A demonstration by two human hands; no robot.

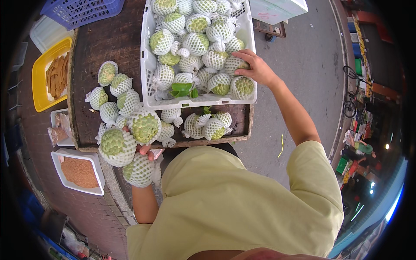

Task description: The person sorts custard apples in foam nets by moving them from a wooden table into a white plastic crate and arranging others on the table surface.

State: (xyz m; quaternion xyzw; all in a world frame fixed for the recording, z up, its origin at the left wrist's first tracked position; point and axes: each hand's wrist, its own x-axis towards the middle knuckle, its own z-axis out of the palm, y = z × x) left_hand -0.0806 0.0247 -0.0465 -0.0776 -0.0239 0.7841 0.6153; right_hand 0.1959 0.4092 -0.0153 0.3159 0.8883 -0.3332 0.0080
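A white plastic crate (195, 103) is filled with green custard apples in white foam nets, and a green leaf (181, 87) lies near its front wall. At the crate's right side, my right hand (255, 66) has its thumb and fingers around a netted custard apple (234, 65) among the others. My left hand (145, 151), mostly hidden, holds several netted custard apples (117, 146) bunched together at the table's front edge. More netted custard apples (121, 85) lie on the dark wooden table (107, 42) left of the crate and in front of it.
A blue plastic basket (83, 13) is at the back left. Further left stand a yellow tub (40, 81) with brown strips and a white tub (101, 175) of brown granular material. A white box (279, 11) rests on a cart (274, 30) at the back right, beside the road.
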